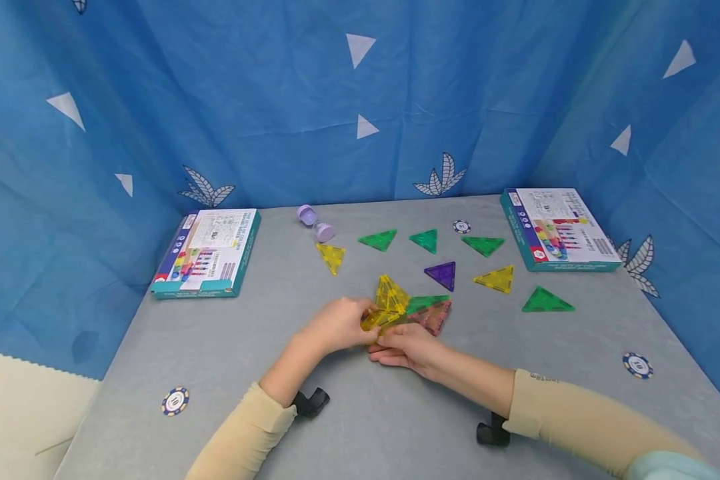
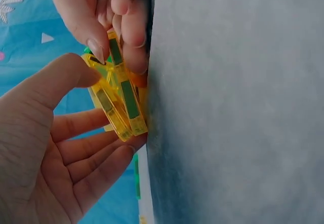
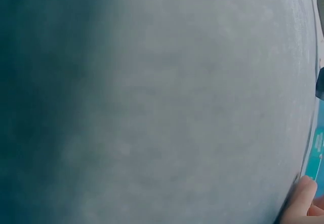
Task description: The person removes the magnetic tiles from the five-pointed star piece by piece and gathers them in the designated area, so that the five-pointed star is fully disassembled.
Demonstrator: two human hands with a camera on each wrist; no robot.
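Translucent yellow triangular magnetic tiles, several joined together, are between the two hands at the middle of the table. My left hand grips their left side, with the thumb on one face and the fingers behind, as the left wrist view shows on the tile edges. From the near right, my right hand pinches the lower corner by thumb and fingers. Red tiles and a green tile adjoin the yellow ones on the right. The right wrist view shows mostly tabletop, with fingers at its lower right corner.
Loose green tiles, yellow tiles and a purple tile lie beyond and to the right. A lilac hourglass-shaped object lies behind. Flat boxes flank the table; poker chips lie around.
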